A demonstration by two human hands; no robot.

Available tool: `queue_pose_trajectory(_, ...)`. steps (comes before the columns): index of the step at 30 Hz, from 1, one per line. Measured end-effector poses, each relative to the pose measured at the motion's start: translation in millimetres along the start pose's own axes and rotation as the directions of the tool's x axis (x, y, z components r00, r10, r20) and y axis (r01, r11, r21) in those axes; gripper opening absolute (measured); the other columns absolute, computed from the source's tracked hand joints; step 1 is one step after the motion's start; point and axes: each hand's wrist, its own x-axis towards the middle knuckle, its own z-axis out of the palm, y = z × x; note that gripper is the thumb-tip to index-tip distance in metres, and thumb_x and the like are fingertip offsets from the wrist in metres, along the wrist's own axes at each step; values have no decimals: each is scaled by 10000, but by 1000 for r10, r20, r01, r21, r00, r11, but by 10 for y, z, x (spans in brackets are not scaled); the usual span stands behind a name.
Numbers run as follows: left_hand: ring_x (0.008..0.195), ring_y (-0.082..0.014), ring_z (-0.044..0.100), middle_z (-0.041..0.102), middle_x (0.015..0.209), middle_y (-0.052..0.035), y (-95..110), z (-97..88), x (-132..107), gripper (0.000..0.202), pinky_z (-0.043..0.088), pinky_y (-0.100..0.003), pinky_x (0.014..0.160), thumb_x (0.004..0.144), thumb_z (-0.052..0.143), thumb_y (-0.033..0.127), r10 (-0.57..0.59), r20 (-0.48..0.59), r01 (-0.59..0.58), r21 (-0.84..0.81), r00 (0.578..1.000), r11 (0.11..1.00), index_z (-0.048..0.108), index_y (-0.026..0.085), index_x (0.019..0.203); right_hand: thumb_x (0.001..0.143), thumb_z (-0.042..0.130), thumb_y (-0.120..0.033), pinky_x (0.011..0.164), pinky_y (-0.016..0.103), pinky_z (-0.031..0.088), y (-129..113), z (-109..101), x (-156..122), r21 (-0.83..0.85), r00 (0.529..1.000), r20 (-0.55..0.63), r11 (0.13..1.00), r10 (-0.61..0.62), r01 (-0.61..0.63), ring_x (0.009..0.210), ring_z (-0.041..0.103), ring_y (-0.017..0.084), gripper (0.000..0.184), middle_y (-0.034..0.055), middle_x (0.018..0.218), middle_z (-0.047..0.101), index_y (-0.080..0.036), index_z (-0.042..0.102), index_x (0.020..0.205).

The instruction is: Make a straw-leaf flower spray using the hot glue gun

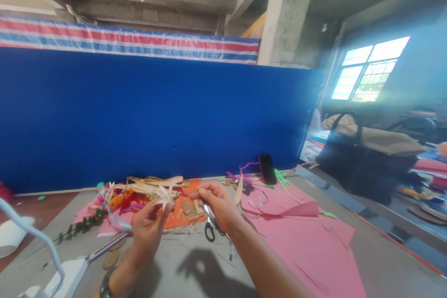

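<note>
My left hand [148, 228] is raised above the grey table [195, 265], its fingers pinched on a small pale straw flower [165, 195]. My right hand [216, 205] is closed beside it, fingertips reaching toward the flower, with a pair of black-handled scissors [210, 223] held in its palm, handles hanging down. Both hands hover in front of an orange sheet [181, 209] strewn with dried straw strips [153, 185] and small brown discs.
Pink paper sheets [307, 237] cover the table's right half. A black phone [267, 168] leans against the blue partition [157, 111]. Coloured scraps and a green sprig [82, 226] lie at left, a white tool [66, 274] near left. A dark bag [366, 158] sits at right.
</note>
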Motion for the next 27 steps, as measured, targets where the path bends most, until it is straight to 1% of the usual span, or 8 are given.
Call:
queue_pose_trajectory(5,647,-177,645,708,663,-28,-18,29,-2,212,522,-269,656,671,804,341,-56,10,56,-67,998,996,726,153,733,683,725,-168,495,191,428,10,-22,8,-29,1000,-12,1000,8,-8,551,613,101,109,48,753,766,-152,650,761)
queue_pose_trajectory(9,623,-154,618,672,624,-5,11,57,1,232,500,-252,623,679,798,361,-122,7,122,-178,992,977,686,158,685,651,693,-113,604,231,488,4,1,-3,-77,999,42,997,30,-27,653,658,123,167,46,856,772,-160,695,811)
queue_pose_trajectory(12,683,-150,623,679,677,-4,14,62,4,199,497,-248,672,710,783,343,-150,40,155,-230,988,961,691,166,707,691,693,-147,683,254,496,-8,59,-44,-118,997,73,993,32,-23,724,664,129,172,54,918,767,-168,729,858)
queue_pose_trajectory(15,724,-159,630,687,704,-4,2,55,-3,161,496,-262,725,737,768,321,-175,65,185,-199,982,963,716,170,758,730,716,-200,741,277,498,-33,135,-109,-157,994,106,987,30,-13,781,673,143,159,53,933,766,-187,746,886)
queue_pose_trajectory(19,711,-155,611,672,686,4,-26,51,-13,135,485,-268,734,773,740,302,-158,90,174,-210,983,962,737,181,832,748,734,-215,836,328,500,-29,204,-167,-126,979,206,992,2,24,900,680,178,164,45,960,760,-212,750,911)
queue_pose_trajectory(22,692,-158,591,661,680,1,-40,59,-21,142,475,-267,700,758,751,293,-145,89,162,-226,985,960,742,181,845,719,764,-219,821,339,508,43,225,-170,-99,970,241,994,-21,46,884,675,180,277,40,958,747,-215,725,994)
queue_pose_trajectory(25,702,-167,576,653,700,-12,-43,71,-37,129,466,-272,690,759,747,300,-153,132,179,-219,979,959,734,177,797,675,796,-207,796,339,503,140,244,-174,-143,977,178,980,-114,140,823,659,168,463,31,933,734,-219,655,1116)
queue_pose_trajectory(27,715,-165,563,640,722,-20,-42,80,-52,131,459,-273,703,778,729,301,-144,162,176,-201,976,964,723,176,738,683,793,-208,812,349,491,190,258,-189,-223,974,132,952,-184,210,832,653,177,523,34,905,732,-212,606,1171)
